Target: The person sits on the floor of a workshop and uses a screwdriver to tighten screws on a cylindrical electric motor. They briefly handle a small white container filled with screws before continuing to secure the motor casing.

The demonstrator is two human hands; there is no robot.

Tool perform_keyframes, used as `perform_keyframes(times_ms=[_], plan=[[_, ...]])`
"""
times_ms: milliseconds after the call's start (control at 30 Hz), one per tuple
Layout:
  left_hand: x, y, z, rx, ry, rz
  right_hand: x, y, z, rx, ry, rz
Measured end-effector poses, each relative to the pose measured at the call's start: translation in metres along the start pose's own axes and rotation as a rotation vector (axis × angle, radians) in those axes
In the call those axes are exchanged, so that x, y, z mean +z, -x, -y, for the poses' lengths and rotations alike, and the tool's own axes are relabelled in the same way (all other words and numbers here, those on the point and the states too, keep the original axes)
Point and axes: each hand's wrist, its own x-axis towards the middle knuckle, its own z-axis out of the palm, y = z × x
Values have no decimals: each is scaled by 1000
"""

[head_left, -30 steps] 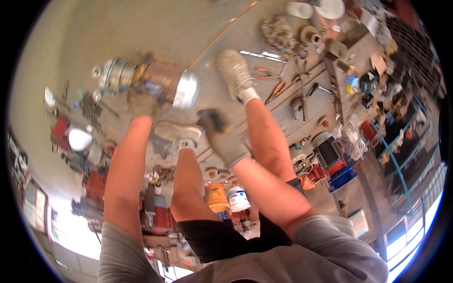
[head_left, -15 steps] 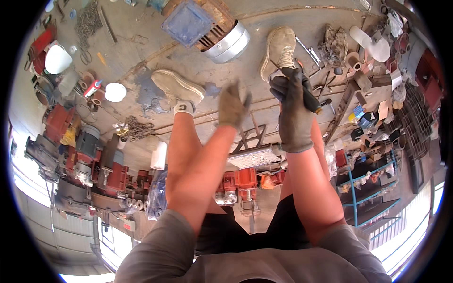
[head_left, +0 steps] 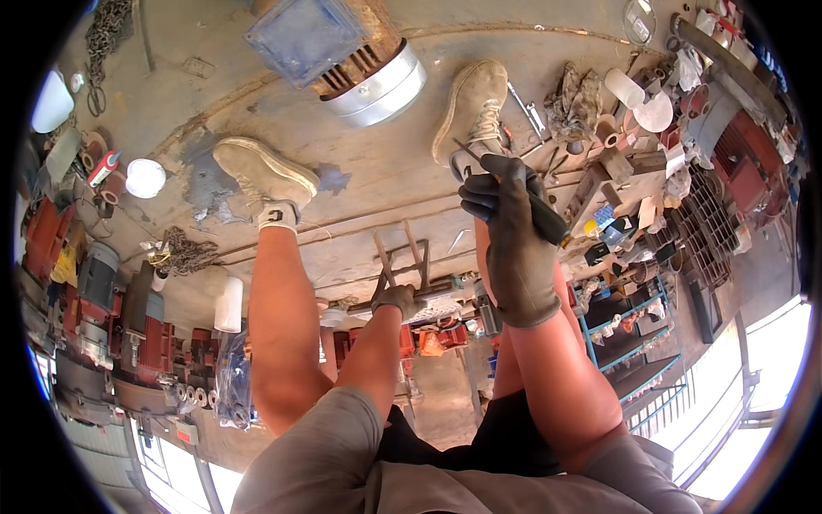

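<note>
the right hand (head_left: pixel 518 214) pinches a screwdriver (head_left: pixel 549 221), its handle jutting out to the right. nearer the body, the left hand (head_left: pixel 400 298) lies against a metal frame (head_left: pixel 416 251); i cannot tell if its fingers close. a motor (head_left: pixel 347 56) sits beyond both hands.
</note>
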Motion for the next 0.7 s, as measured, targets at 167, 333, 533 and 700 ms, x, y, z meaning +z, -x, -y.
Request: perform_keyframes(times_ms=[167,333,533,700], plan=[[-53,76,-37,100,-90,-373,2,2,-9,-3,-46,52],[-116,52,-23,129,-252,-357,8,12,12,-30,-163,16],[-131,64,-27,257,-429,-292,-9,13,46,-185,-147,71],[-113,34,-6,284,-427,-350,-22,10,95,-438,-150,111]])
